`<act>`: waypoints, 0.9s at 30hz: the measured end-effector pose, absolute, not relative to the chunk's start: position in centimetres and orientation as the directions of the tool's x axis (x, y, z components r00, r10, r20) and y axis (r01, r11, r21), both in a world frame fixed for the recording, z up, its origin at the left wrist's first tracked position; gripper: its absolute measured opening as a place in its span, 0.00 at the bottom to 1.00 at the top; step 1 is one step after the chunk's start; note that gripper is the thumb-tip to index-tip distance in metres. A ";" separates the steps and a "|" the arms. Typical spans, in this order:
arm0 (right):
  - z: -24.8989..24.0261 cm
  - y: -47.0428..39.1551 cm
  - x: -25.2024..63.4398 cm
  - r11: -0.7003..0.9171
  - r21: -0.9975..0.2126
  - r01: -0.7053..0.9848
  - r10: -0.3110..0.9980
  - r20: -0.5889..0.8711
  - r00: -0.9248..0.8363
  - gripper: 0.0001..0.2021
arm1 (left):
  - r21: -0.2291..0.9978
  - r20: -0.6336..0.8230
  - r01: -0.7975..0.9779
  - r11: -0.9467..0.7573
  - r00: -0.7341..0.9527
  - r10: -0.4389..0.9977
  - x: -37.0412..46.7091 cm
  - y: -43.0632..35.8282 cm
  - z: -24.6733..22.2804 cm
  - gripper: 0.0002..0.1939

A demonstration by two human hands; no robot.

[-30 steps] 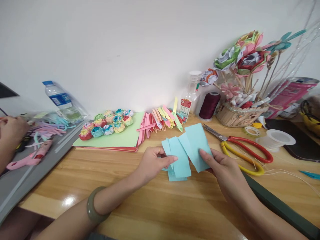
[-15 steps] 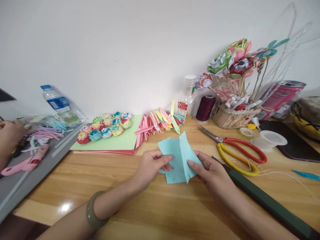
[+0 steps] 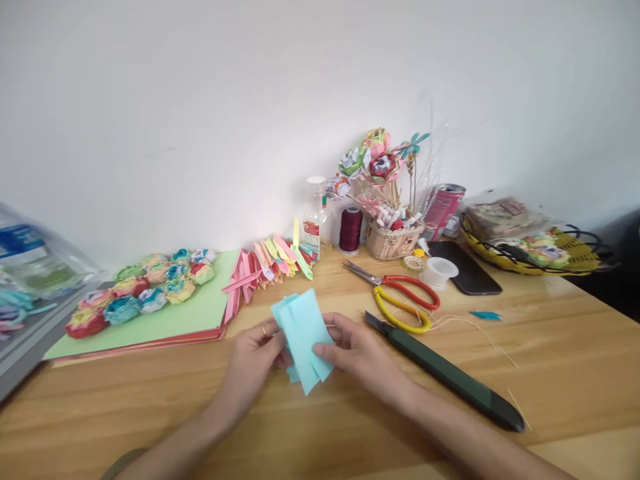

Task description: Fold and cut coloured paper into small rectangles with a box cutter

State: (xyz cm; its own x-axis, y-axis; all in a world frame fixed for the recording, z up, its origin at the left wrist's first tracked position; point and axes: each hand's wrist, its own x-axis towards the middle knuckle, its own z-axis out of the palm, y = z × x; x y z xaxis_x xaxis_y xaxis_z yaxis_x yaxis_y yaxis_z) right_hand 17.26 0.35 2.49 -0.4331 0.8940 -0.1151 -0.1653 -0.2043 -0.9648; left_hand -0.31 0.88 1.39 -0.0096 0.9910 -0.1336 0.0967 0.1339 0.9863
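Lower centre: your left hand [image 3: 251, 359] and right hand [image 3: 359, 355] pinch overlapping light-blue rectangular paper slips [image 3: 303, 331], presumably so the layers hold together.

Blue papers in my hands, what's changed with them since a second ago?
The blue papers, fanned wide earlier, now overlap in one bunch between your left hand and right hand, which both still hold on. The view has swung right, showing more of the yellow basket. The scissors and cutter lie where they were.
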 end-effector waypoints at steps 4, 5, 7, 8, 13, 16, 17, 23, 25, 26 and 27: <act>1.9 0.4 17.5 -0.236 -0.955 -0.177 0.905 -0.150 -0.398 0.21 | 0.978 -0.163 0.115 0.172 -0.088 0.983 0.0 0.6 2.0 0.06; 1.7 0.4 17.5 -0.242 -0.953 -0.182 0.907 -0.156 -0.391 0.22 | 0.978 -0.167 0.115 0.176 -0.082 0.983 0.1 0.4 2.2 0.07; 1.6 0.3 17.5 -0.262 -0.946 -0.192 0.901 -0.168 -0.401 0.23 | 0.977 -0.181 0.100 0.186 -0.056 0.982 0.5 0.2 2.5 0.10; 1.5 0.2 17.4 -0.275 -0.941 -0.195 0.892 -0.174 -0.417 0.25 | 0.977 -0.192 0.087 0.194 -0.037 0.981 0.6 0.0 2.6 0.12; 1.8 -0.1 17.0 -0.343 -0.925 -0.165 0.832 -0.218 -0.509 0.20 | 0.976 -0.215 0.040 0.212 0.069 0.974 1.0 -0.2 2.1 0.20; 2.4 0.1 17.4 -0.336 -0.926 -0.175 0.862 -0.227 -0.454 0.17 | 0.978 -0.208 -0.014 0.210 0.081 0.975 0.8 -0.1 1.6 0.26; 2.6 0.3 17.7 -0.327 -0.927 -0.184 0.879 -0.227 -0.420 0.15 | 0.977 -0.210 -0.027 0.213 0.084 0.974 0.7 -0.1 1.5 0.27; 4.2 1.3 20.4 -0.260 -0.916 -0.306 0.962 -0.217 -0.169 0.05 | 0.983 -0.185 -0.001 0.186 0.100 0.978 0.5 -0.2 1.5 0.24; 4.8 1.5 21.0 -0.247 -0.899 -0.362 0.968 -0.214 -0.128 0.06 | 0.984 -0.179 0.001 0.179 0.097 0.979 0.5 -0.2 1.6 0.23; 5.1 1.6 21.3 -0.248 -0.889 -0.386 0.968 -0.217 -0.123 0.08 | 0.984 -0.177 0.000 0.177 0.098 0.979 0.6 -0.2 1.6 0.23; 5.3 1.7 21.4 -0.253 -0.879 -0.405 0.967 -0.221 -0.124 0.09 | 0.985 -0.174 -0.001 0.175 0.102 0.979 0.6 -0.2 1.6 0.22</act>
State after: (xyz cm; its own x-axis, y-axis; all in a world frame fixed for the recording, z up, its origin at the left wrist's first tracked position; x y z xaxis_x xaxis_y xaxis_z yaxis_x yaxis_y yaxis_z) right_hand 21.42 1.69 5.30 -0.1242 0.9673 -0.2210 -0.4045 -0.2527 -0.8789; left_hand 0.58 -0.20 1.64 0.1021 0.9794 -0.1742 -0.0011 0.1752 0.9845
